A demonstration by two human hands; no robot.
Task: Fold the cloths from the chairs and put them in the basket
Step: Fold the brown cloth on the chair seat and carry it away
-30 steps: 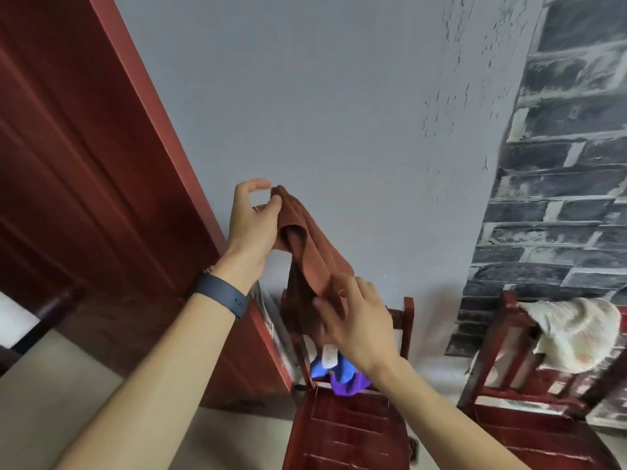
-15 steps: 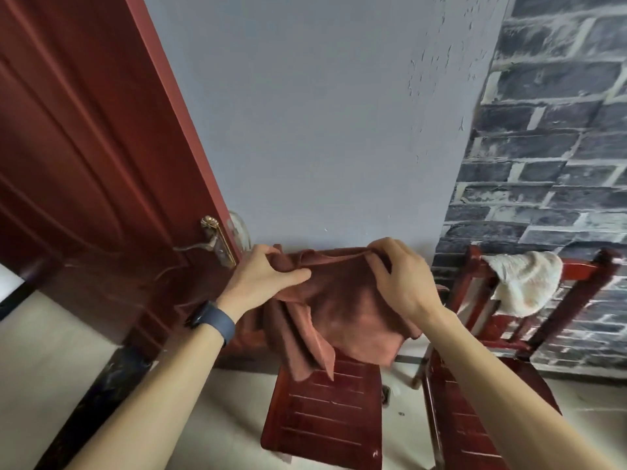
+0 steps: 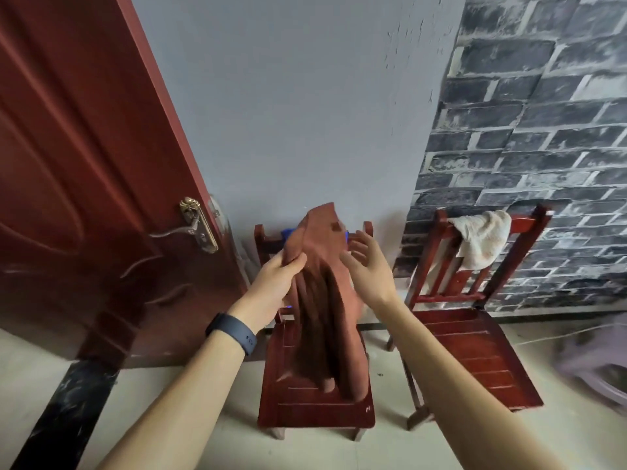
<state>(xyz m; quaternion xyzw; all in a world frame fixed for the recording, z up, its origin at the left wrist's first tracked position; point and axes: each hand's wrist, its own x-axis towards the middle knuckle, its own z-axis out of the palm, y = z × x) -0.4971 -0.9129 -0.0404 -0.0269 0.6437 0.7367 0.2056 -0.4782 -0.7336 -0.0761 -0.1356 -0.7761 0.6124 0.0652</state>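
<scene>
A red door (image 3: 74,171) stands open at left beside a grey wall (image 3: 298,106). Two red wooden chairs face the camera: the left chair (image 3: 315,405) under a hanging brown cloth (image 3: 325,300), the right chair (image 3: 475,347) with a cream cloth (image 3: 481,239) draped over its backrest's top rail. The left hand (image 3: 276,286) pinches the brown cloth's upper edge; the right hand (image 3: 368,266), fingers spread, hovers just beside it.

Both bare arms reach forward, the left hand (image 3: 276,283) pinched closed, the right hand (image 3: 368,269) open with fingers spread.
</scene>
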